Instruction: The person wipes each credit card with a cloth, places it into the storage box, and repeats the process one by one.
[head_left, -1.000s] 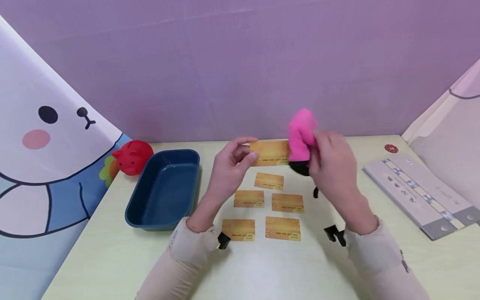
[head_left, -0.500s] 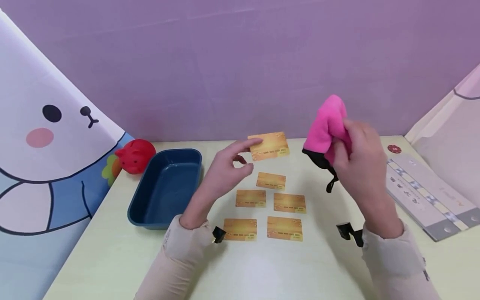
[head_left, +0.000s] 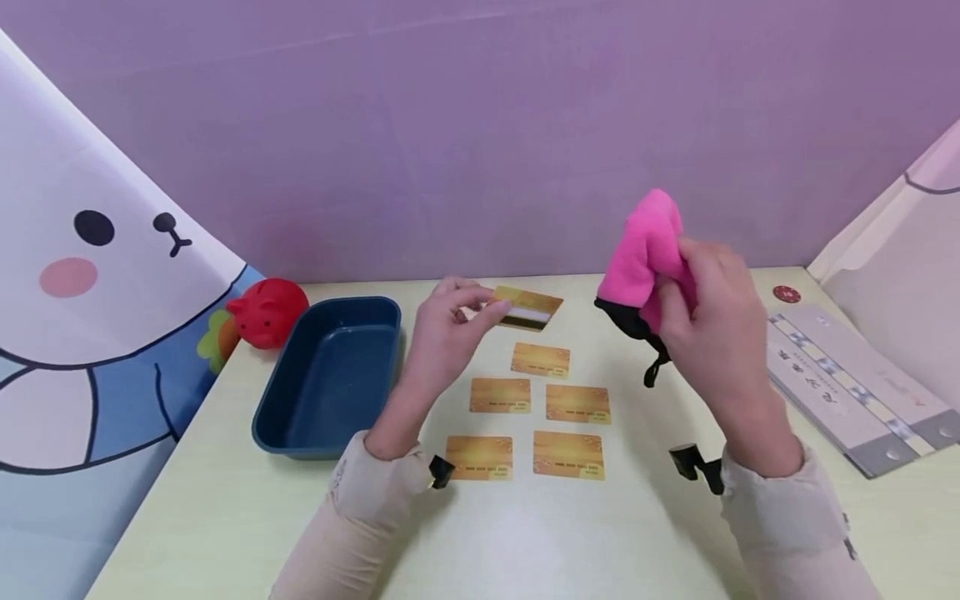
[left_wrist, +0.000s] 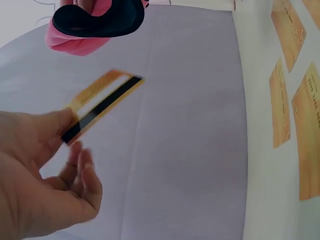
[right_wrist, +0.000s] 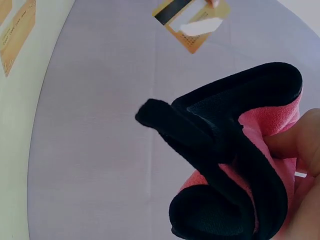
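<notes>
In the head view my left hand pinches a gold bank card by its left end, above the far part of the table. The card's back faces up, showing a dark magnetic stripe and a white strip; the left wrist view also shows the stripe on this card. To the right, my right hand grips a bunched pink cloth with black edging and a black loop. The right wrist view shows its folded black edge. Card and cloth are apart.
Several gold cards lie face up on the table, one nearest the middle. Left of them stands a blue tray, with a red piggy bank behind it. A grey folder and a red chip lie at right.
My right hand has drawn the pink cloth off the card's right end and away to the right. My left hand has turned the card from its front to its back.
</notes>
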